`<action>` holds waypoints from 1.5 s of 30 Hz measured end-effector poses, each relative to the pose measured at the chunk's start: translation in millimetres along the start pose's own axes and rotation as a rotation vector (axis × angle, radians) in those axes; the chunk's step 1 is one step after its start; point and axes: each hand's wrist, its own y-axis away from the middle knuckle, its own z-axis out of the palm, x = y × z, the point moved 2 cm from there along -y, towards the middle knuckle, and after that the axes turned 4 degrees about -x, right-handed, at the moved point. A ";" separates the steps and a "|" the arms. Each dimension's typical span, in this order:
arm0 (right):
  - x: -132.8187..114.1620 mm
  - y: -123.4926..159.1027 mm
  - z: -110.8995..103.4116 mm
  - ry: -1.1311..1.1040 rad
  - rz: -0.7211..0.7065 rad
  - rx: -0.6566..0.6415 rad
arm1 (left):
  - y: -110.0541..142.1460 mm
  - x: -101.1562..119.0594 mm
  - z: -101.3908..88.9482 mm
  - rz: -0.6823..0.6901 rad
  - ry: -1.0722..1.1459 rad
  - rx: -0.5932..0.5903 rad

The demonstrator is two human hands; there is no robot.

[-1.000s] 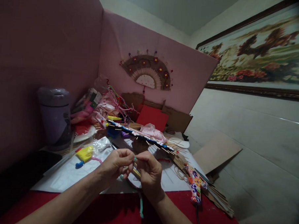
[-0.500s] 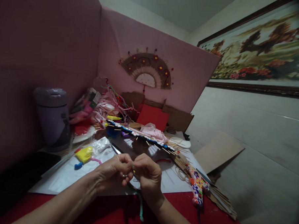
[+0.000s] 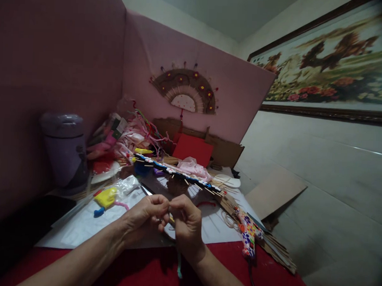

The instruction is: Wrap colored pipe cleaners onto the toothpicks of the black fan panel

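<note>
My left hand (image 3: 151, 215) and my right hand (image 3: 187, 227) meet above the front of a white sheet (image 3: 79, 226). Both are closed, thumb and forefinger pinched together at almost the same spot. Whatever lies between the fingertips is too small and hidden to name. A bit of yellow shows by the right fingers. Below the right hand hangs a pale green strip (image 3: 179, 267), its upper end out of sight. Just beyond the hands, a black fan-like piece (image 3: 177, 172) with white and blue trim and thin sticks stands on the table.
A floral glue gun (image 3: 248, 232) with a cord lies at the right. On the left are a lump of yellow clay (image 3: 106, 197) and a purple tumbler (image 3: 65, 150). Behind stand red card (image 3: 193, 149), cardboard and pink cloth. A decorated fan (image 3: 185, 90) hangs on the pink board.
The whole view has shifted slightly to the left. My hands stay pinched together, with only a small change in the fingers.
</note>
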 end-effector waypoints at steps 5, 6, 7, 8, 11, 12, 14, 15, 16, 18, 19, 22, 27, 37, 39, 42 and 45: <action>-1.2 -3.7 -5.1 0.057 0.000 -0.038 | 1.6 4.4 1.2 0.095 -0.120 -0.014; -1.8 -4.1 -5.8 0.060 -0.024 -0.057 | 2.5 5.4 1.9 0.102 -0.139 -0.005; -2.5 -4.3 -6.3 0.061 -0.044 -0.072 | 3.5 6.5 3.1 0.108 -0.154 0.004; -3.3 -4.3 -6.8 0.063 -0.061 -0.077 | 4.6 7.7 4.7 0.116 -0.165 0.011; -5.0 -4.1 -7.7 0.087 -0.071 -0.044 | 7.9 11.0 11.0 0.147 -0.169 0.001; -5.4 -4.0 -7.7 0.102 -0.069 -0.033 | 9.0 11.8 12.8 0.151 -0.170 -0.002; -5.9 -3.7 -7.5 0.124 -0.067 -0.023 | 10.7 12.8 15.4 0.145 -0.176 -0.002; -5.8 -3.7 -7.5 0.129 -0.065 -0.026 | 11.3 13.1 15.9 0.140 -0.181 0.003; -5.8 -3.7 -7.6 0.130 -0.065 -0.036 | 11.8 13.3 16.1 0.136 -0.188 0.011; -5.6 -3.9 -7.8 0.124 -0.066 -0.070 | 12.3 13.9 15.6 0.133 -0.201 0.020; -5.6 -4.1 -8.1 0.121 -0.069 -0.084 | 12.4 14.1 15.2 0.131 -0.209 0.021; -5.5 -5.0 -9.0 0.117 -0.061 -0.087 | 11.8 14.5 13.8 0.126 -0.233 0.011; -3.2 -4.5 -8.6 0.077 -0.008 -0.067 | 9.2 13.4 10.1 0.142 -0.277 0.023; 2.0 -0.3 0.5 -0.045 -0.019 -0.025 | 5.1 6.9 3.6 0.133 -0.264 0.060; 1.8 -0.2 1.9 -0.063 -0.017 -0.018 | 4.9 6.6 4.2 0.124 -0.260 0.074; 3.6 0.3 2.9 -0.073 -0.018 -0.002 | 4.9 6.9 5.2 0.110 -0.265 0.095; 6.3 0.7 3.1 -0.034 0.001 0.009 | 4.9 7.8 6.0 0.108 -0.260 0.116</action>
